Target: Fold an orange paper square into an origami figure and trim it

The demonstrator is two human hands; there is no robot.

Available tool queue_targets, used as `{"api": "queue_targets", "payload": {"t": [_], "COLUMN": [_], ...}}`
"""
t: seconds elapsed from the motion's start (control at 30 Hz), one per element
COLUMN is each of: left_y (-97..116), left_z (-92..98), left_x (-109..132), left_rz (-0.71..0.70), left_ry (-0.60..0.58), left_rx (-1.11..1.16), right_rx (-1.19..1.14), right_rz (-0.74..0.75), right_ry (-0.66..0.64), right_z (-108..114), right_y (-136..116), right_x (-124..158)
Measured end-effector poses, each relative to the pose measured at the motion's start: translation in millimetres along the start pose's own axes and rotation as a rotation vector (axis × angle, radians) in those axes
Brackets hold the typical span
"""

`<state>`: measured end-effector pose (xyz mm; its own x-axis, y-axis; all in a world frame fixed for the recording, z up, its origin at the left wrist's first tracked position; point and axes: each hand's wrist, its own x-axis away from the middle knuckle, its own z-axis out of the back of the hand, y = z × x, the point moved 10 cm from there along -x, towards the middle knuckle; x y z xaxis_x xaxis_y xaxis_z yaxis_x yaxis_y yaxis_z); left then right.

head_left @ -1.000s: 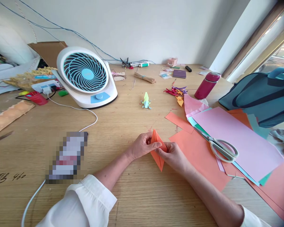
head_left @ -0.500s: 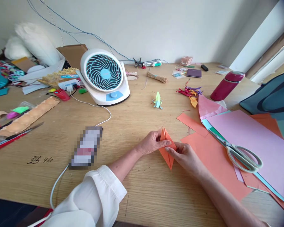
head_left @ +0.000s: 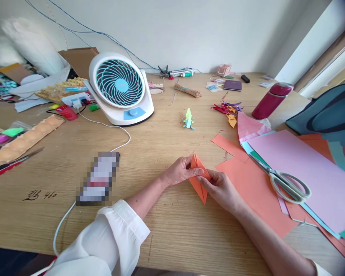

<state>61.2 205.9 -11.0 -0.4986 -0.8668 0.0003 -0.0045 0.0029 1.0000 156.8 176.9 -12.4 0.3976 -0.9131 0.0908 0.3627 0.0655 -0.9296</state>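
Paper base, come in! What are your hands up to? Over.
Left hand and right hand pinching folded orange paper. Folded paper diamond-shaped, points up and down. Orange sheet near right hand, scissors farther right.

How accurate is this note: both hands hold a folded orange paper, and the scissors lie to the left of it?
The side is wrong: the head view shows the scissors to the right of the folded orange paper. The left hand and right hand do both hold it.
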Motion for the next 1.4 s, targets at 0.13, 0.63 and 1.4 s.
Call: {"api": "queue_targets", "payload": {"t": [0.13, 0.63, 1.4], "left_y": [2, 2, -8], "left_z": [-0.7, 14.1, 35.1], "left_x": [1, 1, 2], "left_rz": [0.002, -0.004, 0.022], "left_ry": [-0.009, 0.156, 0.330], "left_rx": [0.004, 0.105, 0.406], "right_rx": [-0.008, -0.124, 0.065], "right_rz": [0.020, -0.035, 0.018], "right_ry": [-0.023, -0.046, -0.220], "right_z": [-1, -4, -21], "right_y": [-3, 0, -14], "right_x": [0, 0, 14]}}
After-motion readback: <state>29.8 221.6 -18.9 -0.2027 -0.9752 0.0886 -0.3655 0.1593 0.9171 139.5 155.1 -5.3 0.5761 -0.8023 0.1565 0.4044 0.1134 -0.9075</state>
